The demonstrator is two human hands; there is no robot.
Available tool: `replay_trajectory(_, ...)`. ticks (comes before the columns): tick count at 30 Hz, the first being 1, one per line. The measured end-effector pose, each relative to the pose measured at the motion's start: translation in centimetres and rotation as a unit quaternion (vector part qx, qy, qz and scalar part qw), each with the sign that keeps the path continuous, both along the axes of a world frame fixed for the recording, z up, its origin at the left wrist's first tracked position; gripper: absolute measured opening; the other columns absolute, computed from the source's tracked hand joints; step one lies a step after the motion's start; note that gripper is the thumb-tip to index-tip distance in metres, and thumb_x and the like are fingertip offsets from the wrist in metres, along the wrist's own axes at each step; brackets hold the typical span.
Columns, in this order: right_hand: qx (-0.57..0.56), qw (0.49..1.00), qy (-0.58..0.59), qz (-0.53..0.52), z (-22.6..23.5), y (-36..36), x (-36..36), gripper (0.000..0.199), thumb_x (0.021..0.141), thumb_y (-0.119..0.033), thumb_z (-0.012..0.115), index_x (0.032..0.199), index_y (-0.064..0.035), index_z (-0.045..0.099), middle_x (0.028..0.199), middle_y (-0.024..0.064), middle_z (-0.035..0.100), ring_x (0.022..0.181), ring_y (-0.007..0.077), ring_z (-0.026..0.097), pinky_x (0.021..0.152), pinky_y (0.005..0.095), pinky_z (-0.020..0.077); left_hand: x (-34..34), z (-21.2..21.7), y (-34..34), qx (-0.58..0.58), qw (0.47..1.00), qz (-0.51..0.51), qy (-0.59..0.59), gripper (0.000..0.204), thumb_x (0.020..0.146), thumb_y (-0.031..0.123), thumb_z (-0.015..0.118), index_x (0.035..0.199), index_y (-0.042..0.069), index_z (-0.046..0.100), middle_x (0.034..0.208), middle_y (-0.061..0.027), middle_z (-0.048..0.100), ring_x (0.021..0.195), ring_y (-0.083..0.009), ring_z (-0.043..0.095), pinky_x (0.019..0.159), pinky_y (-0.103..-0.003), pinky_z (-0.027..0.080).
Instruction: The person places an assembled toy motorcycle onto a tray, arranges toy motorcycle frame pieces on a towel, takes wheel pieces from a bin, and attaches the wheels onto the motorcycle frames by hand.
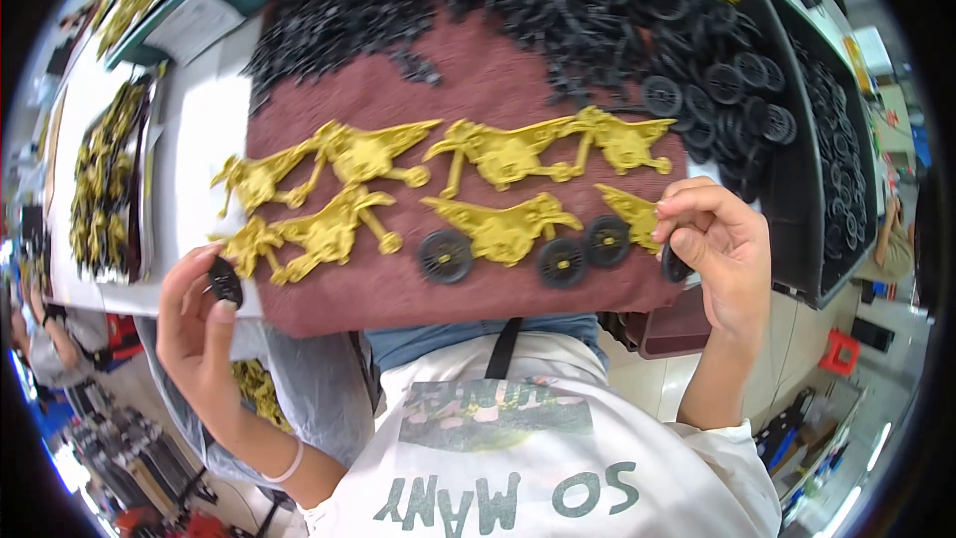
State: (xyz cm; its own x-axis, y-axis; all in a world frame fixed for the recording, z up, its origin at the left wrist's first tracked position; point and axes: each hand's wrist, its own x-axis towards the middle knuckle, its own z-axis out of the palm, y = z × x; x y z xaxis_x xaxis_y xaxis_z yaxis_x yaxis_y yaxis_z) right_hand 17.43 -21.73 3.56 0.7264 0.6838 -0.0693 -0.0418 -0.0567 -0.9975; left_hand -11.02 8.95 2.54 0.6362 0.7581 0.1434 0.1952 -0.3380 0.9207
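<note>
Head view: gold motorcycle frames (468, 194) in two rows on maroon mat (498, 90); loose black wheels (558, 0) heaped behind; dark trays (797, 169) at right full of wheels; white table (204, 130); left hand (199, 324) pinches black wheel (225, 282); right hand (717, 249) pinches another wheel (675, 264) at mat's right edge.

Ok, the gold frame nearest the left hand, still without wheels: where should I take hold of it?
Probably by the thick middle body of the gold frame, coming from above. It lies flat on the maroon mat, so only the top is open. Both thin ends carry round hubs, best left free. The left hand already pinches a black wheel.
</note>
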Motion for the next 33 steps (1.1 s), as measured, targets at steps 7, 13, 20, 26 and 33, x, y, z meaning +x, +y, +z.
replay_trajectory(7, 0.059, 0.993, -0.035, 0.098, -1.3, 9.5, -6.1, 0.019, 0.08, 0.013, 0.062, 0.095, 0.0022, 0.068, 0.102, 0.0068, 0.056, 0.088, 0.0143, 0.061, 0.077, 0.0249, 0.0519, 0.4, -0.5, -0.5, 0.13, 0.985, -0.052, 0.102, 0.034, 0.078, -0.004, 0.067, 0.111, -0.003, 0.062, 0.113, -0.0131, 0.062, 0.102, -0.0218, 0.06, 0.088, -0.032, 0.049)
replay_trajectory(13, 0.032, 0.972, -0.171, 0.159, -3.1, 13.2, -10.9, 0.025, 0.07, 0.011, 0.071, 0.09, -0.0041, 0.069, 0.099, 0.008, 0.059, 0.085, 0.0205, 0.062, 0.072, 0.0301, 0.0505, -0.5, -0.8, 0.9, 0.144, 0.983, -0.036, 0.106, 0.033, 0.077, -0.003, 0.068, 0.11, -0.003, 0.063, 0.11, -0.0135, 0.063, 0.096, -0.0235, 0.061, 0.08, -0.034, 0.051)
replay_trajectory(20, -0.054, 0.799, -0.576, 0.165, -3.9, 12.3, -11.1, 0.033, 0.067, -0.015, 0.076, 0.097, -0.0037, 0.069, 0.104, 0.0081, 0.063, 0.094, 0.0254, 0.06, 0.078, 0.0378, 0.0489, 1.0, -0.3, -1.2, 0.214, 0.972, -0.088, 0.048, 0.036, 0.073, -0.001, 0.075, 0.108, -0.001, 0.065, 0.111, -0.0127, 0.064, 0.099, -0.0264, 0.063, 0.083, -0.035, 0.051)
replay_trajectory(26, -0.109, 0.781, -0.57, 0.229, -2.8, 11.9, -10.9, 0.04, 0.066, -0.013, 0.076, 0.104, -0.0017, 0.068, 0.113, 0.01, 0.061, 0.099, 0.027, 0.059, 0.083, 0.0391, 0.0481, 1.9, -1.4, -1.7, 0.233, 0.966, -0.081, 0.077, 0.038, 0.072, 0.0, 0.076, 0.109, 0.0, 0.064, 0.108, -0.0126, 0.063, 0.097, -0.029, 0.063, 0.081, -0.036, 0.052)
replay_trajectory(33, -0.101, 0.78, -0.574, 0.226, -2.7, 12.0, -11.1, 0.032, 0.073, -0.011, 0.061, 0.102, 0.0035, 0.064, 0.109, 0.0146, 0.06, 0.097, 0.0278, 0.059, 0.084, 0.0376, 0.0488, 2.6, -1.9, -2.0, 0.257, 0.959, -0.06, 0.104, 0.038, 0.072, 0.003, 0.077, 0.107, 0.0, 0.064, 0.107, -0.0134, 0.063, 0.093, -0.0304, 0.063, 0.078, -0.038, 0.051)
